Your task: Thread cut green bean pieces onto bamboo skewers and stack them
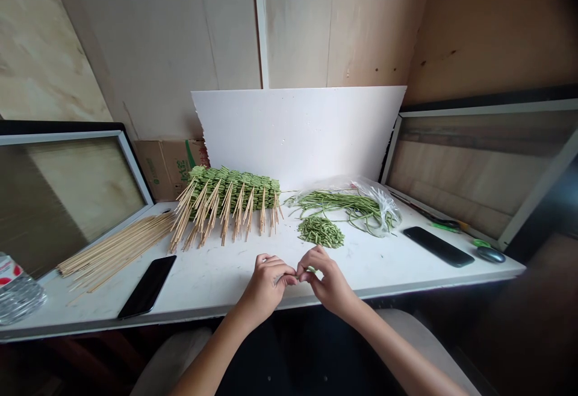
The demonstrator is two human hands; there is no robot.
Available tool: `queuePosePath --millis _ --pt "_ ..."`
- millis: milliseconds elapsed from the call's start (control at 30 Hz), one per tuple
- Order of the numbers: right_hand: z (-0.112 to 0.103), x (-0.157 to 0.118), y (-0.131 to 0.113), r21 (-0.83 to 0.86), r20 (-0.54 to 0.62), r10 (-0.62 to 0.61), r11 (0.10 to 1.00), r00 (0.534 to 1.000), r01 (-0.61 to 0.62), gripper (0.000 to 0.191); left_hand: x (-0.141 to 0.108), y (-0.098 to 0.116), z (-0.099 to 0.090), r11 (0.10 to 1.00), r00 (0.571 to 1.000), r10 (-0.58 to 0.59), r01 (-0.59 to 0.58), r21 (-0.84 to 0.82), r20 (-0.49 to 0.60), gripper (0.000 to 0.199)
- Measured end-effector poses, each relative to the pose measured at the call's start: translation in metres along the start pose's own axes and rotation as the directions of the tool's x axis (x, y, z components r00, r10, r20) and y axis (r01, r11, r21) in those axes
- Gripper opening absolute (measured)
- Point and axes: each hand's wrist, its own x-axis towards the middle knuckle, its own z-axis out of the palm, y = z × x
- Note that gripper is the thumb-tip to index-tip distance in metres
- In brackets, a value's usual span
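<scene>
My left hand [271, 278] and my right hand [323, 275] meet near the table's front edge, fingertips pinched together. A small bit of green bean shows between the right hand's fingers. What the left fingers pinch is too small to make out. Just beyond the hands lies a pile of short cut green beans [320, 232]. Behind it, long green beans [336, 201] lie partly in a clear plastic bag [389, 206]. To the left, skewers threaded with green bean pieces [235, 188] are stacked, their bare stick ends pointing toward me.
Bare wooden skewers [121, 245] and a black phone [148, 286] lie on the white table [203, 281] at left, near a plastic bottle [18, 290]. At right are another dark phone [438, 246] and a mouse [490, 254]. A white board [298, 134] stands behind.
</scene>
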Motion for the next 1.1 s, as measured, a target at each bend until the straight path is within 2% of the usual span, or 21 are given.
queuePosePath --millis 167,300,367,433,500,567,667,800,900,967,1033,1100 --pt "0.006 -0.004 -0.006 0.196 0.012 0.081 0.977 0.997 -0.082 0.02 0.0 0.009 -0.005 0.971 0.995 -0.086 0.095 -0.218 0.051 0.029" --pt "-0.001 0.001 0.002 0.283 -0.021 0.091 0.956 0.996 -0.081 0.028 0.003 0.007 -0.01 0.917 0.984 -0.15 0.176 -0.359 0.098 0.023" --pt "-0.01 0.004 0.013 0.184 -0.105 0.123 0.978 0.987 -0.103 0.027 0.004 0.002 -0.01 0.877 0.971 -0.206 0.237 -0.419 0.118 0.023" --pt "-0.02 0.007 0.029 -0.009 -0.191 0.131 0.991 0.973 -0.135 0.026 0.003 -0.004 -0.01 0.837 0.954 -0.268 0.299 -0.459 0.134 0.03" --pt "-0.028 0.007 0.047 -0.198 -0.217 0.119 0.967 0.969 -0.162 0.029 0.002 -0.01 -0.007 0.807 0.934 -0.328 0.355 -0.472 0.142 0.035" --pt "-0.032 0.006 0.063 -0.304 -0.205 0.137 0.932 0.969 -0.196 0.029 0.002 -0.014 -0.005 0.791 0.919 -0.366 0.392 -0.471 0.15 0.038" --pt "-0.03 0.002 0.079 -0.365 -0.206 0.176 0.899 0.963 -0.242 0.024 0.002 -0.018 -0.002 0.832 0.936 -0.338 0.345 -0.435 0.095 0.038" --pt "-0.025 -0.001 0.089 -0.425 -0.179 0.167 0.876 0.97 -0.229 0.02 0.004 -0.024 -0.002 0.892 0.957 -0.289 0.257 -0.371 -0.033 0.037" --pt "-0.025 -0.001 0.085 -0.417 -0.172 0.162 0.882 0.972 -0.22 0.02 0.005 -0.028 -0.002 0.861 0.941 -0.333 0.283 -0.422 -0.049 0.037" --pt "-0.025 0.001 0.074 -0.367 -0.176 0.153 0.906 0.972 -0.209 0.024 0.005 -0.029 -0.001 0.836 0.932 -0.36 0.303 -0.458 -0.041 0.038" --pt "-0.023 0.002 0.057 -0.271 -0.14 0.161 0.943 0.977 -0.195 0.027 0.004 -0.028 0.001 0.817 0.928 -0.371 0.314 -0.483 -0.024 0.038" --pt "-0.017 0.003 0.038 -0.14 -0.057 0.176 0.973 0.983 -0.182 0.027 0.004 -0.025 0.002 0.798 0.928 -0.372 0.318 -0.512 -0.002 0.037"
